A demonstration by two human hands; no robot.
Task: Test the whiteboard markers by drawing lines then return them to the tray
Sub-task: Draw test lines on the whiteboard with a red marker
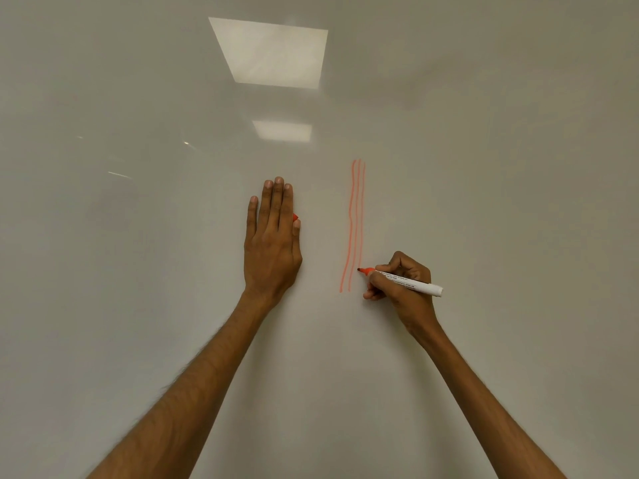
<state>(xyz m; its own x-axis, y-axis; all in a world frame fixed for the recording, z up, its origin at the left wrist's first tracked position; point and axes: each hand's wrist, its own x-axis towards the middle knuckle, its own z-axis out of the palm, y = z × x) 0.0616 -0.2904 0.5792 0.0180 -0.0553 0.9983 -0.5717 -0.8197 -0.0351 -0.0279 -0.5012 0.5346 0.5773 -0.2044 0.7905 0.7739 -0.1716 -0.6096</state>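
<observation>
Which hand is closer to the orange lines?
Right. The right hand grips the marker with its tip on the rightmost of the orange lines, near its lower end. The left hand lies flat on the whiteboard to the lines' left, clear of them.

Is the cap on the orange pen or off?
Off. The marker has a bare orange tip touching the whiteboard beside the orange lines. An orange piece, maybe the cap, peeks from under the left hand.

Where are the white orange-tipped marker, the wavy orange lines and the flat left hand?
White orange-tipped marker (420,286): head view, barrel.
Wavy orange lines (357,209): head view, middle line.
Flat left hand (273,243): head view, back of hand.
</observation>
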